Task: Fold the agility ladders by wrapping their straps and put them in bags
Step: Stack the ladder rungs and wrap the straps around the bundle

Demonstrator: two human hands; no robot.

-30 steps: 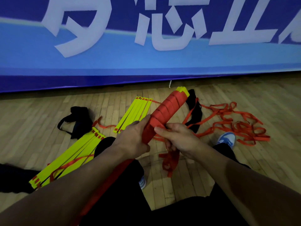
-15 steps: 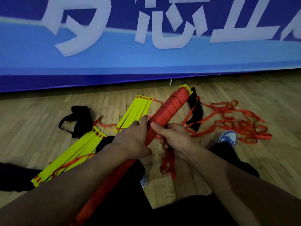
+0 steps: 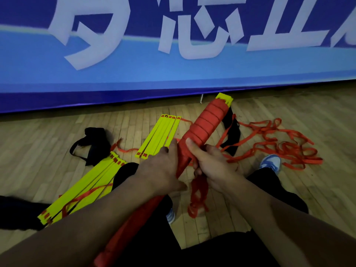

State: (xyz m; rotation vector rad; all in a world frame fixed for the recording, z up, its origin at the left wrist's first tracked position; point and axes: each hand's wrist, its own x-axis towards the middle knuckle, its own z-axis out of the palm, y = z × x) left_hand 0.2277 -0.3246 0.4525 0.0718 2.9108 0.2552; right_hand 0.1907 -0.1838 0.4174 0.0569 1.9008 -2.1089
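Observation:
A bundle of yellow ladder rungs wound in red strap (image 3: 207, 124) points up and away from me, its yellow tips showing at the far end. My left hand (image 3: 161, 170) grips its middle from the left. My right hand (image 3: 210, 162) holds it from the right, thumb on the wrap, with a bunch of loose red strap (image 3: 198, 197) hanging below the fingers. Two more stacks of yellow rungs (image 3: 159, 135) (image 3: 81, 191) lie on the floor. A black bag (image 3: 94, 143) lies at the left, another black bag (image 3: 231, 130) behind the bundle.
A tangle of red strap (image 3: 279, 145) spreads over the wooden floor at the right. A blue banner wall (image 3: 173, 74) closes the far side. My legs in black and blue-white shoes (image 3: 270, 162) are under my arms.
The wrapped bundle has tilted up and farther away. My right hand has slid up so its thumb presses on the wrap, and the hanging strap has shifted lower.

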